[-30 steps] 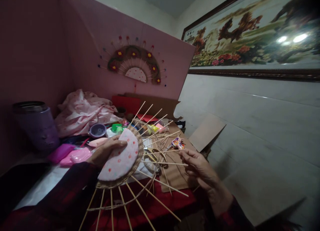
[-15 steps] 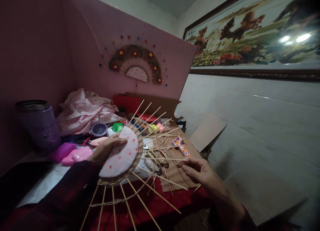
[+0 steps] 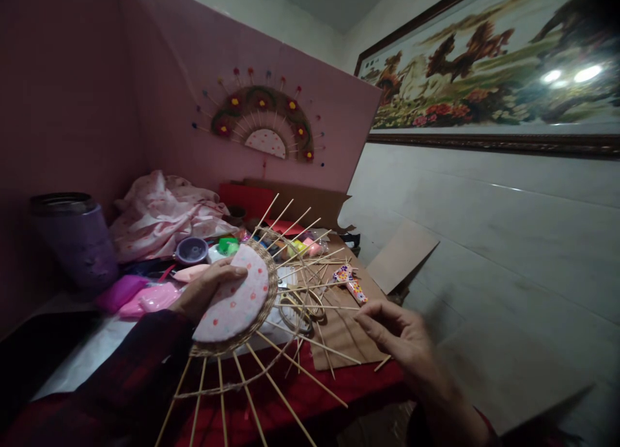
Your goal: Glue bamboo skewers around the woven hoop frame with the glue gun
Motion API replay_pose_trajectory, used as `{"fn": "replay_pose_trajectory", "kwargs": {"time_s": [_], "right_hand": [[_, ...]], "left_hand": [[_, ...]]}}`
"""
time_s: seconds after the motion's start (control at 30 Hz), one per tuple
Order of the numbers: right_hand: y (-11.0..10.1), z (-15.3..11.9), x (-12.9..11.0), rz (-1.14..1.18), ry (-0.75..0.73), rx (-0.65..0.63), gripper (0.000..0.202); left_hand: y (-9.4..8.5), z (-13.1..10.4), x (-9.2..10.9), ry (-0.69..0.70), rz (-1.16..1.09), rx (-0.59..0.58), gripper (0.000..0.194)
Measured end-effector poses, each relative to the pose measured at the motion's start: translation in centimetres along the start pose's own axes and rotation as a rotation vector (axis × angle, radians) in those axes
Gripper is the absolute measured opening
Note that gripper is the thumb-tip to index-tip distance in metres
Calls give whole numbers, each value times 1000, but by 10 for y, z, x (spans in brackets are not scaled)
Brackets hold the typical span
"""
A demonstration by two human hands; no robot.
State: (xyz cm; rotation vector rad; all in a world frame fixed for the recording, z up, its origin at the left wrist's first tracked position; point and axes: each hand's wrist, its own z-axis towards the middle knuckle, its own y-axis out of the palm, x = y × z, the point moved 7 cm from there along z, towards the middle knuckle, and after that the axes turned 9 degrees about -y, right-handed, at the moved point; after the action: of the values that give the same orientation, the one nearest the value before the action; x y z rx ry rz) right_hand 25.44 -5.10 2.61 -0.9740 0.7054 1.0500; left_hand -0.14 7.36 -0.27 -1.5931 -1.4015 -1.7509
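My left hand (image 3: pixel 213 285) grips a half-round fan frame (image 3: pixel 237 292), thumb on top of its white cloth centre with small red flowers. A braided cord edges the curved side, and thin wooden sticks (image 3: pixel 310 389) radiate out from it. A strand of twine (image 3: pixel 276 363) runs across the sticks in a wide arc. My right hand (image 3: pixel 394 331) is at the tip of a stick pointing right, thumb and forefinger pinched together. Whatever they may hold is too fine to make out. Scissors (image 3: pixel 317 305) lie behind the sticks.
Loose sticks and a flower-patterned glue gun (image 3: pixel 351 282) lie on brown cardboard (image 3: pixel 349 343). A purple tumbler (image 3: pixel 75 240), crumpled pink cloth (image 3: pixel 165 214) and pink clay packets (image 3: pixel 150 298) stand left. A finished fan (image 3: pixel 264 114) hangs on the pink board behind.
My right hand has shifted slightly right and down, its fingertips drawing back from the stick's tip. The left hand and the fan frame stay almost still.
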Motion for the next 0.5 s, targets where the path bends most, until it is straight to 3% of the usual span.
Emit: {"fn": "replay_pose_trajectory", "kwargs": {"time_s": [0.23,0.5], "right_hand": [[39,-12,-31,-294,-210,-206,13],[61,-21,-37,-317,-278,-283,16]], "left_hand": [[0,3,-2,-6,28,-17,24],[0,2,-2,-18,40,2,27]]}}
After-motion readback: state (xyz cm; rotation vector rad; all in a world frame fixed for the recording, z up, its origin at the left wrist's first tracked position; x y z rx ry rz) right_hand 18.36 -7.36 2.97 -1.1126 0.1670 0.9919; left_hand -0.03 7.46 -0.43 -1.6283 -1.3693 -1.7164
